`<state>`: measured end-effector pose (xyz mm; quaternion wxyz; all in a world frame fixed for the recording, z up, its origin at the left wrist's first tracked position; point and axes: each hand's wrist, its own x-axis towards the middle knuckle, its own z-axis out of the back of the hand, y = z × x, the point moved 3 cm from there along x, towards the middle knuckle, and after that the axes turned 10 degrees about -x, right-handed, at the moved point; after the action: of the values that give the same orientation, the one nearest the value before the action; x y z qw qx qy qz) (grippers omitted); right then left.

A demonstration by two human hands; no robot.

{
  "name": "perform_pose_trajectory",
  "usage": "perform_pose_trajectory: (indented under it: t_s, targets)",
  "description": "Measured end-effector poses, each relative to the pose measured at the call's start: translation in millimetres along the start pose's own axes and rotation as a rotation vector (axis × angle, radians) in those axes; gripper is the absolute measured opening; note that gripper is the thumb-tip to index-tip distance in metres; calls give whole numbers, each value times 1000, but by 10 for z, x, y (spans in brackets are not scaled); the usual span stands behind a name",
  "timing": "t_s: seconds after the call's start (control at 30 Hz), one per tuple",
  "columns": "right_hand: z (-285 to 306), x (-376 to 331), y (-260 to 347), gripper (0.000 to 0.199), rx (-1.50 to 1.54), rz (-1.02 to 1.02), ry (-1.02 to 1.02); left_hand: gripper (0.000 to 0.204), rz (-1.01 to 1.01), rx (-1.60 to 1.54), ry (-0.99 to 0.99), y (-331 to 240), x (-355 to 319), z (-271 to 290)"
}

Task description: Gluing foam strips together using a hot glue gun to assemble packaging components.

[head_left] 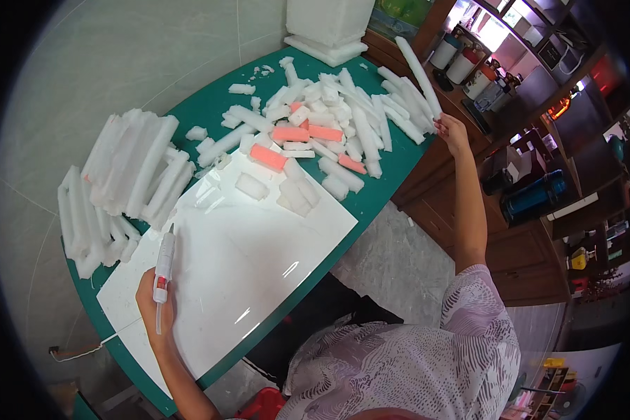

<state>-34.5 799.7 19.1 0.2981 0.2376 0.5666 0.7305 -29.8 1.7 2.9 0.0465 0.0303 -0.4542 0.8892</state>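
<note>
My left hand (151, 302) is closed around a white hot glue gun (165, 260), its nozzle pointing away from me and a clear glue stick (159, 319) out of its back end. It is over the near left part of a glossy white board (217, 280). Off to the right, past the table edge, my right hand (453, 134) grips the near end of a long white foam strip (418, 75), which slants up and away. Beside that strip lie more white foam strips (409, 105). A heap of white foam pieces (329, 98) has several pink foam blocks (268, 158) among it.
Stacked white foam strips (129, 168) stand at the table's left. The green table (392, 175) has a curved far edge against a tiled wall. White foam slabs (329, 52) stand at the back. A wooden cabinet (455, 224) with bottles on it is to the right. A cord (84, 353) hangs at the left.
</note>
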Motion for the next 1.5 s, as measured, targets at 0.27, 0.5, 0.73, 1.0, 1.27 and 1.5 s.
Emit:
perform_pose_trajectory:
  t_s: [0.27,0.5,0.73,1.0,1.27,1.5]
  targets:
    - [-166,45,32,32,-1,-66,-7,25,4,-16,-3,-55,-1,-21]
    - [-170,-49,86,31,-31,-66,41,23,-10,44,-7,-78,-14,-23]
    - [48,36,-61,28,88,-52,-80,23,-28,29,7,-84,-5,-14]
    - [153,117,37,26,179,-6,-171,24,-64,-15,-4,-41,-10,-14]
    - [249,535,-157,23,110,-123,-99,25,-30,1,12,-35,2,-24]
    - [218,748,-195,19,132,-86,-98,25,-12,15,18,-2,14,-31]
